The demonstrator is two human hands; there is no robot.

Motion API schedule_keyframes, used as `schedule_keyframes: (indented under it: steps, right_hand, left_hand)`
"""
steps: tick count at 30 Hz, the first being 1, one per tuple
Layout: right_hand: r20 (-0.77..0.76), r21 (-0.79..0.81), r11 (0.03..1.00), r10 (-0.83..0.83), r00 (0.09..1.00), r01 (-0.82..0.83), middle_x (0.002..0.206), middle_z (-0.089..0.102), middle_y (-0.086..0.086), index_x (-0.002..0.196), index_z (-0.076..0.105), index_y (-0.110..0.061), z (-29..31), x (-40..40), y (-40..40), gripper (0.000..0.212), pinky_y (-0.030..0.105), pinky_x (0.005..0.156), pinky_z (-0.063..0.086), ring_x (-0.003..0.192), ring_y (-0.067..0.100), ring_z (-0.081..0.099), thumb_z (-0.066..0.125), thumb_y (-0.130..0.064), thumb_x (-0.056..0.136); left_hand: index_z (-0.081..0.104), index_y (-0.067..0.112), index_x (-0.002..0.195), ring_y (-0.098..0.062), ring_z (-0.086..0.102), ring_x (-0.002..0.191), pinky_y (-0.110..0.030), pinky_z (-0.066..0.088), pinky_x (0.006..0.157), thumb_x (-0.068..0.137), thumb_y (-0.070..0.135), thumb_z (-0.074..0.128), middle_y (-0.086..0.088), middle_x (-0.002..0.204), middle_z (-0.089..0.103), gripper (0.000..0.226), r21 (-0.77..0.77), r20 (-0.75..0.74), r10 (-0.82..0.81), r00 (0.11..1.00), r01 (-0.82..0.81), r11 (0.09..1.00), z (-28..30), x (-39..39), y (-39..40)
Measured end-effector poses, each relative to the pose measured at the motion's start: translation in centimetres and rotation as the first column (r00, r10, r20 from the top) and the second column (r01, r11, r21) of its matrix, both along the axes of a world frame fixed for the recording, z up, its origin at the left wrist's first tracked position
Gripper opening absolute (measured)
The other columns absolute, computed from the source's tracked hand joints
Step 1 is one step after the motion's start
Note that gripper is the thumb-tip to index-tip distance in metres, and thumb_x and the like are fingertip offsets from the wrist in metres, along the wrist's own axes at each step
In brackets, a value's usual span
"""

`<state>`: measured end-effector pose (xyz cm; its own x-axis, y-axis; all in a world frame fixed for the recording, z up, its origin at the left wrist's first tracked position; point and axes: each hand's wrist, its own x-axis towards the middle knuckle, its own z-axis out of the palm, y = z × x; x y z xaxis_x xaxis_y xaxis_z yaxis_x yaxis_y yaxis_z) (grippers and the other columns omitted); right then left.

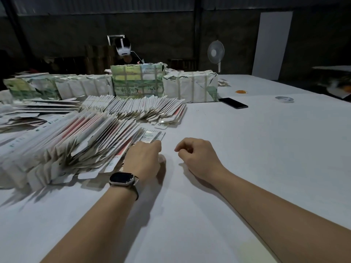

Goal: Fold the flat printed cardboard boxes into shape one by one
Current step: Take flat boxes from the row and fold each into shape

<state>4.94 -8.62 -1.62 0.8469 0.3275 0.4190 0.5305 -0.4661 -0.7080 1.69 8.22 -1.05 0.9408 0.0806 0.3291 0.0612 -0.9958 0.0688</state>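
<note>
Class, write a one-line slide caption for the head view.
Left hand reaches a flat box at the stack; right hand hangs curled, holding nothing.

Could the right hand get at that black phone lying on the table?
Probably yes: the right hand holds nothing, and only bare table lies between it and the phone, though it is a far stretch.

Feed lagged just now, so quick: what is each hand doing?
Left hand: fingers on the flat box at the stack's end; grip cannot be told.
Right hand: loosely curled, holding nothing.
</note>
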Motion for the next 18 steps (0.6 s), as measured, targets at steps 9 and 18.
schedule_keyframes:
  steps: [9, 18]
  right_hand:
    - [-0.030, 0.039, 0.999, 0.017, 0.999, -0.016, 0.054, 0.055, -0.031, 0.071, 0.064, -0.032, -0.1, 0.0, 0.0, 0.029, 0.008, 0.054, 0.037, 0.049, -0.005, 0.055, 0.058, -0.008, 0.085]
    - [-0.052, 0.060, 0.998, 0.025, 0.998, -0.022, 0.050, 0.054, -0.029, 0.073, 0.066, -0.030, -0.1, 0.0, -0.1, 0.026, 0.009, 0.052, 0.034, 0.047, -0.003, 0.053, 0.058, -0.008, 0.086]
  left_hand:
    - [0.050, 0.021, 0.131, -0.027, 0.059, 0.113, -0.041, 0.050, 0.082, 0.102, 0.025, 0.049, 0.001, 0.132, 0.058, 0.030, -0.092, 0.010, -0.013, 1.000, 0.014, 0.996, -0.4, 0.1, 1.3]
    - [0.054, 0.015, 0.121, -0.041, 0.062, 0.098, -0.042, 0.044, 0.067, 0.088, 0.006, 0.055, -0.009, 0.113, 0.062, 0.034, 0.061, 0.058, 0.011, 0.998, -0.015, 0.998, 1.3, -0.7, 0.6]
